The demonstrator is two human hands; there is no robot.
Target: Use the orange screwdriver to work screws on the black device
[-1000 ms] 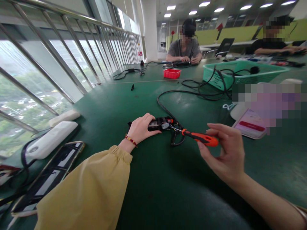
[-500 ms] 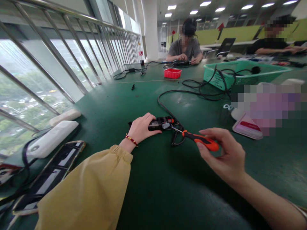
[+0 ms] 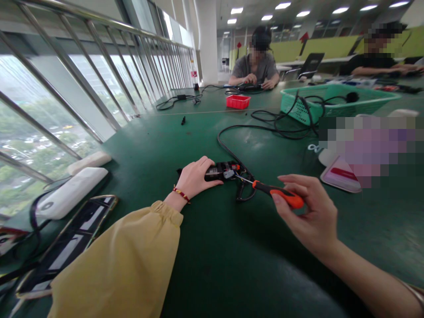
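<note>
My left hand (image 3: 196, 179) is closed around a black elongated device (image 3: 215, 171) lying on the green table, its fingers over the far side and thumb along the near side. The device's right end is uncovered, with a grey block (image 3: 228, 174), an orange-red part and thin wires showing. In my right hand (image 3: 313, 212) is an orange-and-black screwdriver (image 3: 280, 194), gripped by the handle between thumb and fingers. Its shaft points left, and the tip is at the wires beside the grey block; whether it touches is too small to tell. A black cord (image 3: 228, 127) runs from the device's right end.
A green basket (image 3: 298, 110) with cables stands at the back right, a small red bin (image 3: 237, 102) farther back. On the left lie a phone (image 3: 69, 245) and a white power bank-like object (image 3: 74, 192), beside a metal railing (image 3: 99, 44). Two other people sit across the table.
My right hand's fingers have shifted slightly on the screwdriver handle, which has moved a little to the right. My left hand and the device stay in place.
</note>
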